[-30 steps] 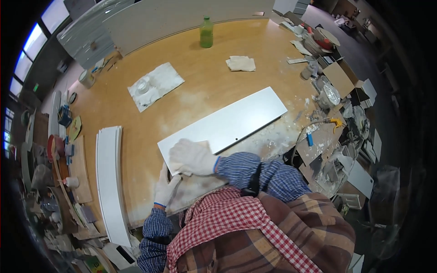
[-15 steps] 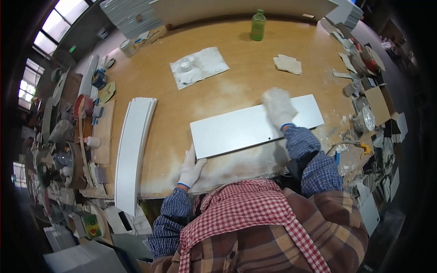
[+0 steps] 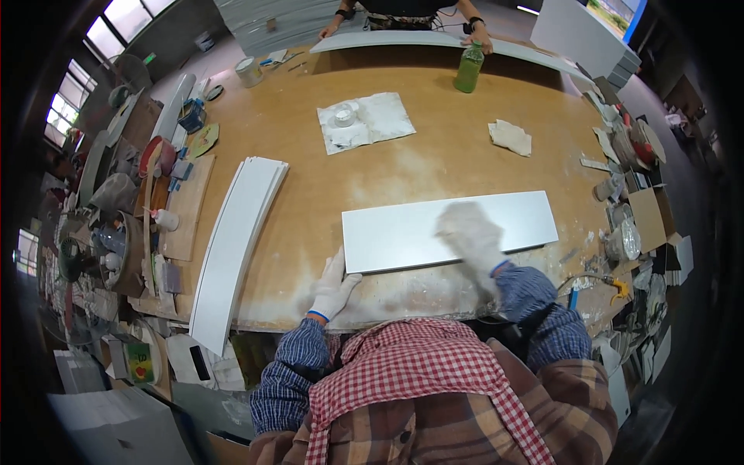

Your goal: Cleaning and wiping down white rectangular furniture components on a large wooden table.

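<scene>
A long white panel (image 3: 395,232) lies crosswise on the wooden table in front of me. My left hand (image 3: 333,288), in a white glove, is at its near left corner, with the fingers along the left edge and the thumb by the front edge. My right hand (image 3: 469,232), also gloved, is over the middle of the panel's upper face. Motion smears it, so its fingers and anything beneath them cannot be made out. Pale dust marks the table (image 3: 434,172) around the panel.
Stacked white strips (image 3: 232,248) lie at left, overhanging the front edge. Farther back are a white sheet (image 3: 384,116) bearing a small round container, a folded cloth (image 3: 510,138) and a green bottle (image 3: 468,70). Another person's hands (image 3: 478,36) touch a long white board (image 3: 387,40). Clutter lines both sides.
My right hand has moved left along the panel, which now lies straighter across. My left hand stays at its corner. The view has shifted, and another person now shows at the far edge.
</scene>
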Demonstrator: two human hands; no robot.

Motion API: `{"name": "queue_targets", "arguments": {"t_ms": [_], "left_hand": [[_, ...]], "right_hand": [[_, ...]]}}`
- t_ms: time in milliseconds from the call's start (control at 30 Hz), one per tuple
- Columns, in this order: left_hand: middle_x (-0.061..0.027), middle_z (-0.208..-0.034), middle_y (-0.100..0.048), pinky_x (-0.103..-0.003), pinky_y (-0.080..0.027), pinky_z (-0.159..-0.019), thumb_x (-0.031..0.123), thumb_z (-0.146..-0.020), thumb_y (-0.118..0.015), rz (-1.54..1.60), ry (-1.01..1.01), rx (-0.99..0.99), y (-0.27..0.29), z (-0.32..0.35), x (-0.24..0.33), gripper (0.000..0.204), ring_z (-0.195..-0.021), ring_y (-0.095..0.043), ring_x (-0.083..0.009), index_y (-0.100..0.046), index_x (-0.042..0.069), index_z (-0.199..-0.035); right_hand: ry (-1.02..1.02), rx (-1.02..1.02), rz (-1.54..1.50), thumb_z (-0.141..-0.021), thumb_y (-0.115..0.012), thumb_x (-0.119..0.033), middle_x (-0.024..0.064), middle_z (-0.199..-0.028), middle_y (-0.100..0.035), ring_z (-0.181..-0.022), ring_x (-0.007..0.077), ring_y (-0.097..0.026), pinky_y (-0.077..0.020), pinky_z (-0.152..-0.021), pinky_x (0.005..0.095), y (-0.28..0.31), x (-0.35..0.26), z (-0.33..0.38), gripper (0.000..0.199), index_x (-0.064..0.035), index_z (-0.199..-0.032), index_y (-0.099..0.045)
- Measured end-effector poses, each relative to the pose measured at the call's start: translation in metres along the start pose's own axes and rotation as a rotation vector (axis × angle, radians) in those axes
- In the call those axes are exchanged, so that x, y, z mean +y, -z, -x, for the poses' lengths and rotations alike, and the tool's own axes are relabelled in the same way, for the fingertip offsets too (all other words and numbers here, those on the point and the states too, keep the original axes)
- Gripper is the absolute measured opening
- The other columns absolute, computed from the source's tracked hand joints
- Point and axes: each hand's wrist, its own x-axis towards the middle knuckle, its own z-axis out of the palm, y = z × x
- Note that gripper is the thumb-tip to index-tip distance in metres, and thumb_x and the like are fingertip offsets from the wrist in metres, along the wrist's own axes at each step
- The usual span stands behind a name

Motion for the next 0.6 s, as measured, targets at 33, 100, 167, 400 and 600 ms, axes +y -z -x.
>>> {"name": "queue_targets", "arguments": {"t_ms": [33,100,167,400,600], "left_hand": [[-0.0218,-0.159,-0.046,-0.048,-0.032,-0.124,0.048,-0.1,-0.066,0.025,-0.001,-0.028,-0.002,-0.004,0.002,0.084,-0.148,-0.04,-0.0445,-0.029,0.01,-0.165],[-0.0218,-0.161,-0.044,-0.049,-0.028,-0.126,0.05,-0.1,-0.065,0.051,0.008,-0.053,-0.005,-0.004,-0.003,0.085,-0.149,-0.037,-0.0484,-0.027,0.01,-0.165],[-0.0209,-0.161,-0.044,-0.048,-0.029,-0.126,0.05,-0.1,-0.065,0.02,-0.061,0.008,-0.009,-0.003,-0.013,0.086,-0.15,-0.036,-0.0493,-0.027,0.01,-0.166],[-0.0198,-0.157,-0.05,-0.048,-0.032,-0.124,0.042,-0.099,-0.067,0.006,-0.176,0.009,-0.024,-0.02,-0.012,0.082,-0.147,-0.043,-0.0422,-0.03,0.008,-0.164],[-0.027,-0.152,-0.049,-0.042,-0.045,-0.112,0.034,-0.098,-0.066,-0.091,0.109,-0.244,-0.007,-0.007,-0.019,0.082,-0.137,-0.051,-0.0427,-0.028,0.003,-0.163]], "right_hand": [[-0.255,-0.296,0.35,-0.088,-0.065,-0.025,0.0124,-0.091,-0.067,-0.094,0.0342,-0.064,-0.0489,-0.09,0.0469,0.006,0.041,0.018,0.016,-0.0112,-0.088,-0.072],[-0.226,0.339,0.827,-0.092,-0.056,-0.027,0.0171,-0.09,-0.066,-0.092,0.0376,-0.063,-0.048,-0.083,0.0498,0.011,0.086,0.066,0.023,-0.0097,-0.084,-0.07],[-0.324,0.228,0.66,-0.093,-0.054,-0.027,0.0181,-0.089,-0.065,-0.09,0.0386,-0.062,-0.0468,-0.08,0.0516,0.006,0.068,0.034,0.025,-0.0097,-0.082,-0.069],[0.003,0.112,-0.045,-0.086,-0.063,-0.025,0.0117,-0.089,-0.069,-0.091,0.0313,-0.067,-0.0536,-0.077,0.0466,-0.116,-0.067,-0.082,0.017,-0.0126,-0.09,-0.074],[0.267,-0.031,-0.08,-0.082,-0.065,-0.024,0.012,-0.098,-0.071,-0.095,0.031,-0.068,-0.0533,-0.084,0.0458,-0.086,-0.112,-0.074,0.015,-0.0143,-0.089,-0.074]]}}
